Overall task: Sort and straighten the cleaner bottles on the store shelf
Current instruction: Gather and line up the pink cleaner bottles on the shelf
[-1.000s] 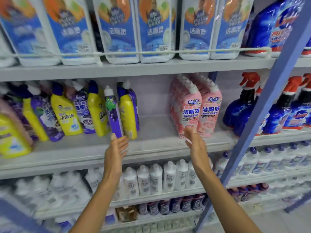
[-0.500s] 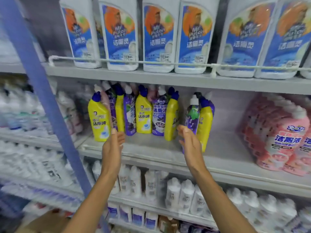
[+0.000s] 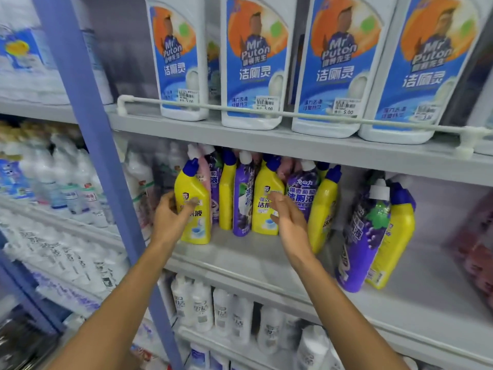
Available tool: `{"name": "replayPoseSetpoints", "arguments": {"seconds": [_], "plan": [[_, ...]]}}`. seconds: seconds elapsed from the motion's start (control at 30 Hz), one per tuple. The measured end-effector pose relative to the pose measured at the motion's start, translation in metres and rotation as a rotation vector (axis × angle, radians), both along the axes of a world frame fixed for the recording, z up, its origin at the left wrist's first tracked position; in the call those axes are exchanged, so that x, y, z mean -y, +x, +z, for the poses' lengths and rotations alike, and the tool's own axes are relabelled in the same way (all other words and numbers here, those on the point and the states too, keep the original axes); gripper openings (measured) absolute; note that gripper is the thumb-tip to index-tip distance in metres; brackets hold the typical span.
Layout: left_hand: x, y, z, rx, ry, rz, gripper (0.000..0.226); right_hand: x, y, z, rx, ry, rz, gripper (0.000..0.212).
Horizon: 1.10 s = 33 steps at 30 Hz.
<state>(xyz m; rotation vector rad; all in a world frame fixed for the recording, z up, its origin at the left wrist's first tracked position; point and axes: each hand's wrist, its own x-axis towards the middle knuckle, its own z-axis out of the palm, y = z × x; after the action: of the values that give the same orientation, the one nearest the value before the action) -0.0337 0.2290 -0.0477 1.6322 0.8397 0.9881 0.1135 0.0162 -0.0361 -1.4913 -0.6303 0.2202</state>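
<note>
Cleaner bottles (image 3: 242,198) crowd the middle shelf (image 3: 240,263) right of the blue post (image 3: 88,156), yellow and purple mixed. Nearest the post my left hand (image 3: 170,217) curls round a yellow bottle (image 3: 194,231). Farther right my right hand (image 3: 289,220) reaches, fingers loosely spread. Farthest from the post, a leaning pair (image 3: 360,236) waits. I judge sorting barely begun.

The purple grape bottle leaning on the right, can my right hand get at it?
Probably yes. The right hand hovers open before a yellow bottle, and the purple grape bottle leans to its right, nearer the shelf edge, with nothing in front of it.
</note>
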Motion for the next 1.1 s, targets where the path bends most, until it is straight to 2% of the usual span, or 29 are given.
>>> {"name": "replayPoseSetpoints", "arguments": {"seconds": [0.17, 0.3, 0.33, 0.43, 0.47, 0.6, 0.67, 0.73, 0.83, 0.97, 1.1], "plan": [[0.002, 0.007, -0.012, 0.032, 0.095, -0.074, 0.051, -0.017, 0.001, -0.006, -0.017, 0.031, -0.035, 0.073], [0.022, 0.018, -0.016, 0.07, 0.105, -0.21, 0.042, -0.03, 0.0, -0.014, -0.032, 0.028, -0.078, 0.07], [0.029, 0.022, -0.016, 0.082, 0.091, -0.257, 0.04, -0.033, 0.0, -0.016, -0.031, 0.033, -0.081, 0.064], [0.047, 0.038, -0.021, 0.122, 0.06, -0.371, 0.036, -0.04, -0.003, -0.019, -0.016, 0.017, -0.051, 0.025], [0.054, 0.041, -0.021, 0.12, 0.062, -0.407, 0.033, -0.041, -0.006, -0.02, 0.004, 0.009, -0.046, 0.023], [0.064, 0.049, -0.022, 0.118, 0.056, -0.522, 0.024, -0.038, -0.005, -0.027, 0.062, 0.084, -0.163, 0.052], [0.059, 0.049, -0.022, 0.128, -0.016, -0.548, 0.024, -0.03, -0.002, -0.027, 0.067, 0.093, -0.161, 0.046], [0.048, 0.046, -0.017, 0.15, -0.035, -0.465, 0.018, -0.021, 0.0, -0.025, 0.071, 0.081, -0.158, 0.039], [0.02, 0.037, -0.003, 0.241, 0.013, -0.257, 0.015, -0.005, 0.005, -0.027, 0.083, 0.063, -0.183, 0.042], [-0.025, 0.032, 0.012, 0.368, 0.098, 0.0, 0.03, 0.022, 0.015, -0.031, 0.115, 0.058, -0.258, 0.03], [-0.05, 0.046, 0.016, 0.268, 0.115, -0.089, 0.051, 0.043, 0.025, -0.031, 0.136, 0.071, -0.35, 0.037]]}}
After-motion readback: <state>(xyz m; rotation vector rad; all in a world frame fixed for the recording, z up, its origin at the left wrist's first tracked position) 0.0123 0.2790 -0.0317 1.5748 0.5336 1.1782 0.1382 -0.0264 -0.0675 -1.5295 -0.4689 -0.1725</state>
